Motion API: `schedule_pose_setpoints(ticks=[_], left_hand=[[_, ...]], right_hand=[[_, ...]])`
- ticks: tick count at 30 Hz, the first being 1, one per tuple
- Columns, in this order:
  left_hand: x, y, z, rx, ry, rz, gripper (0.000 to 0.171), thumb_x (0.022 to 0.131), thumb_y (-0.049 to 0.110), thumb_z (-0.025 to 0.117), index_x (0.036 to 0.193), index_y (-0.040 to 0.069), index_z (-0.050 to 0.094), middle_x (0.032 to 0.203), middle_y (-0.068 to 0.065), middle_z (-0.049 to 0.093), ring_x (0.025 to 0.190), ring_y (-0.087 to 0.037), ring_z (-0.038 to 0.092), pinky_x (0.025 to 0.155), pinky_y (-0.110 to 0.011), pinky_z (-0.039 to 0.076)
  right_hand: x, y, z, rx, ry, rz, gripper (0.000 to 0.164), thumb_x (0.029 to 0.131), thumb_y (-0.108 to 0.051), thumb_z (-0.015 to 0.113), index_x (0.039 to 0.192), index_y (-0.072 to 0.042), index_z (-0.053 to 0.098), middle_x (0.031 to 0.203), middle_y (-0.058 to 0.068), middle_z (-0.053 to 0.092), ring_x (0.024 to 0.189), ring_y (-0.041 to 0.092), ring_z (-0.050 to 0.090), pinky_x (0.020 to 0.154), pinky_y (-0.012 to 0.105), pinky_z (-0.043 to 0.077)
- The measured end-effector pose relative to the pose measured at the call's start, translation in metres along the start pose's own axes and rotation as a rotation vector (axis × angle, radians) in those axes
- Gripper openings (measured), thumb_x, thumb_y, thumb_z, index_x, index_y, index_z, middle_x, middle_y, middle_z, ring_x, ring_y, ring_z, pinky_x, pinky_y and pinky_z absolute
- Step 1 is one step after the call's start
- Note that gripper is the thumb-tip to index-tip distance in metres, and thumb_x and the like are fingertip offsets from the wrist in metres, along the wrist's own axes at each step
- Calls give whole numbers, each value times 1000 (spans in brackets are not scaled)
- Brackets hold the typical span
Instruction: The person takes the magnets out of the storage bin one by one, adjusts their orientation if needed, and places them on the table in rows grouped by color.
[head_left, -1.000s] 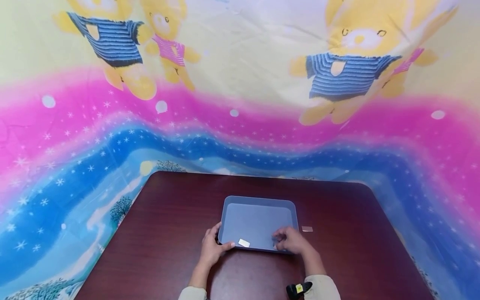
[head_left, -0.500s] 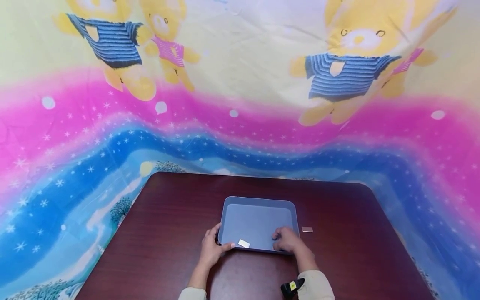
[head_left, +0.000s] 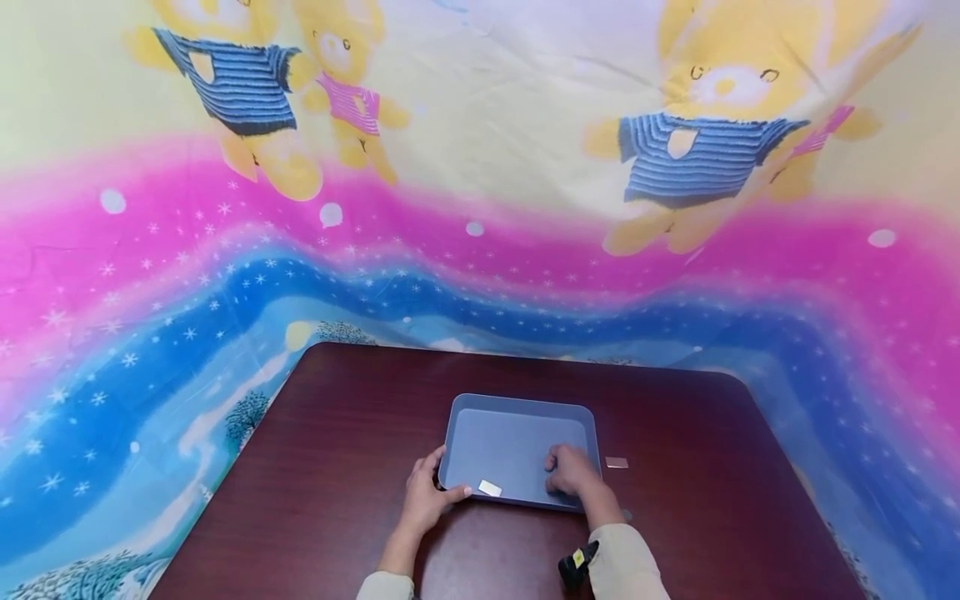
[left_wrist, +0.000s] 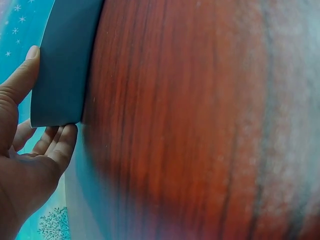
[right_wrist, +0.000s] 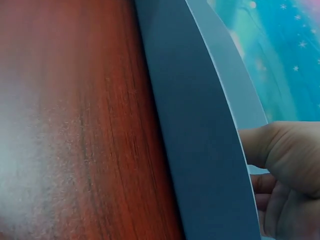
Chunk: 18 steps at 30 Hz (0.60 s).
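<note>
A shallow blue-grey tray (head_left: 517,404) lies on the table. My left hand (head_left: 426,502) grips its near left corner, thumb against the front wall and fingers around the left side; the left wrist view shows the thumb (left_wrist: 26,75) up by the rim. My right hand (head_left: 572,472) reaches over the near right edge into the tray, its fingers curled down toward the floor of it. The tray wall (right_wrist: 190,115) covers the right fingertips in the right wrist view, and I cannot tell whether they pinch anything. A small silvery rectangular piece (head_left: 490,488) lies inside by the front wall.
Another small flat rectangular piece (head_left: 617,462) lies on the dark red wooden table (head_left: 360,417), right of the tray. A small pale object (head_left: 627,515) shows beside the right forearm. A printed bear cloth (head_left: 480,167) hangs behind the table.
My right hand has curled its fingers more tightly inside the tray, and its forearm has swung left, exposing the small pale object on the table. My left hand keeps its grip on the corner.
</note>
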<state>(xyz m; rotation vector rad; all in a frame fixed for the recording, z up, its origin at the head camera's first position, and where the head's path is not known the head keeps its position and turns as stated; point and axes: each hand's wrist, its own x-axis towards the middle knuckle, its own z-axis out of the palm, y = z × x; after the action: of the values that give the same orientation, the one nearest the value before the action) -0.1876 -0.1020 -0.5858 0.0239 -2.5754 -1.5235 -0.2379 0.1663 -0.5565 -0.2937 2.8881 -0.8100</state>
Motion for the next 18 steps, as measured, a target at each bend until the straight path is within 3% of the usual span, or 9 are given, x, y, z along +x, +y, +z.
schedule_pose_setpoints(ticks=[8,11,14,18], left_hand=[[1,-2,0,-16,-1,14,86,61,24,88,133,0,48,111,-18,53,99,-32,51,86,-46,41],[0,-2,-1,-10,9,13,86,60,24,88,132,0,48,111,-18,53,98,-31,52,84,-45,41],[0,-3,-1,-4,9,0,86,61,25,88,133,2,48,111,-17,53,97,-29,52,83,-44,42],[-1,-1,-1,4,1,13,86,61,26,88,134,2,48,111,-17,53,95,-29,52,82,-43,42]], right_hand=[[25,3,3,158,53,104,23,64,0,75,80,-4,59,64,3,53,50,16,51,49,30,43],[34,3,4,211,78,113,21,67,0,74,82,-2,60,66,3,55,53,16,52,50,30,43],[41,5,4,317,94,150,20,70,3,72,87,2,61,72,5,57,57,16,54,52,29,45],[45,9,-2,496,40,220,24,75,5,70,96,7,60,82,11,60,64,19,59,56,32,51]])
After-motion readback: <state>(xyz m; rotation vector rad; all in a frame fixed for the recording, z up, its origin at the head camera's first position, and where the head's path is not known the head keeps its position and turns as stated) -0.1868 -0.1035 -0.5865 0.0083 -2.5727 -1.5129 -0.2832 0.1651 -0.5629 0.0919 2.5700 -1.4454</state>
